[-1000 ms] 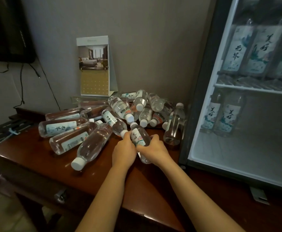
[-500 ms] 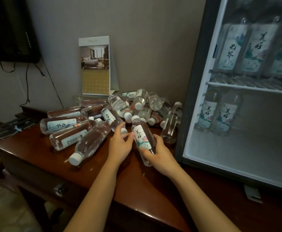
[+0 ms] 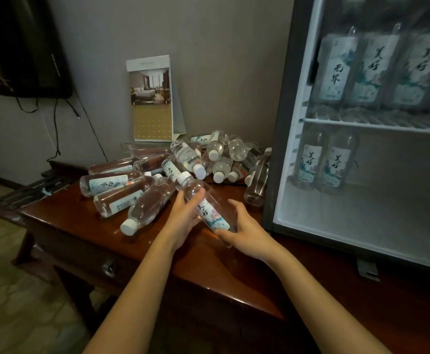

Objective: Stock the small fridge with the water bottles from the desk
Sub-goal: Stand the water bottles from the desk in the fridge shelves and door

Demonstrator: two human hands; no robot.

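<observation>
While the heap of water bottles (image 3: 183, 162) lies tumbled at twelve o'clock on the desk (image 3: 76, 226), one bottle (image 3: 206, 208) is lifted clear of it, carried between both hands just in front of the pile. It slants with its white cap up toward eleven o'clock and its base down toward five, likely because it was lying flat and is being turned toward upright for shelving.

The left hand (image 3: 186, 215) cups the upper half of the bottle from the nine o'clock side, thumb laid over the clear shoulder near the neck, fingers wrapped underneath. The right hand (image 3: 244, 228) cradles the base from the four o'clock side, palm turned up and inward, fingers curled round the bottom edge below the label. Neither hand is spread flat; each is closed round its own end of the bottle. Both forearms reach forward from the bottom of the view and converge on it.

At two to three o'clock stands the small fridge (image 3: 285, 123), its inside showing. Labelled bottles stand upright on its upper shelf (image 3: 362, 123), and two more stand at the left rear of the lower floor, with bare white floor in front of them. I would judge that open patch the natural place for this one, set upright like its neighbours. Most of the desk's bottles are not yet stocked.
</observation>
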